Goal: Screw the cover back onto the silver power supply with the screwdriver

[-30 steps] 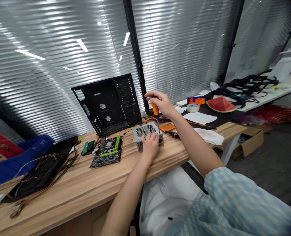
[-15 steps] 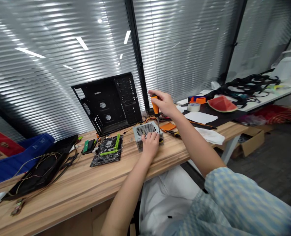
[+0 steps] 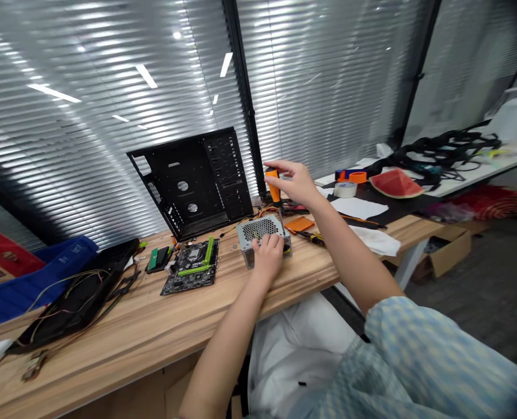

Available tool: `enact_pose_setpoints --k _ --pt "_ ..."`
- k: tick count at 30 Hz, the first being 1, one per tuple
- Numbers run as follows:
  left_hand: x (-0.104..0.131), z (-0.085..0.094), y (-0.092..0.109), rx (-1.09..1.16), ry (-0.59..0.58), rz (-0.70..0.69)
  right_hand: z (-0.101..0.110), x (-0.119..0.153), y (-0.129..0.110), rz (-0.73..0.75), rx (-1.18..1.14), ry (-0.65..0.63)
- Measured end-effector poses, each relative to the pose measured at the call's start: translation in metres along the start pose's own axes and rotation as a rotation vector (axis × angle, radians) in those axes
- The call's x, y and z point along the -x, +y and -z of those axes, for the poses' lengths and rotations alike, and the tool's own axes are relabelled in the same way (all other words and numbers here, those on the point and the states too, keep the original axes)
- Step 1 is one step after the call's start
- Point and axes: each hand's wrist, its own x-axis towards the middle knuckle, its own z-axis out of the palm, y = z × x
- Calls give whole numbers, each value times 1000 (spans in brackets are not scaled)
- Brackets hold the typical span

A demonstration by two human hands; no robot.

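Observation:
A grey metal box with a honeycomb grille [image 3: 247, 233] sits on the wooden table. My left hand [image 3: 268, 254] rests on its near side and top, fingers bent against the metal. Above the box's right part, my right hand [image 3: 294, 181] holds an orange and black screwdriver [image 3: 273, 187] by its handle, between thumb and fingers. The screwdriver stands nearly upright, its shaft pointing down to the box's right edge; the tip's exact contact is too small to tell.
Left of the box lies a green and black circuit board [image 3: 193, 267]. Behind it stands an open black computer case [image 3: 188, 180]. A black panel with wires [image 3: 79, 297] lies at left. Pliers [image 3: 311, 237], tape [image 3: 344, 189] and a watermelon-like wedge [image 3: 396, 183] are at right.
The fingers of my right hand have opened a little around the screwdriver handle, and the handle leans slightly more to the left. My left hand has stayed on the box.

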Motion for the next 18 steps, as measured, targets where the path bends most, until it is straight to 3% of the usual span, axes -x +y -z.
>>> enact_pose_setpoints --k 5,10,14,18 --pt "0 1 0 -12 -7 -2 -3 5 -9 64 292 221" --pt "0 1 0 -21 24 -9 -6 6 0 74 3 99" --pt "0 -1 0 -24 66 -16 -7 3 -3 21 -121 219" --pt "0 -2 0 -22 80 -19 -9 5 -11 44 -52 324"
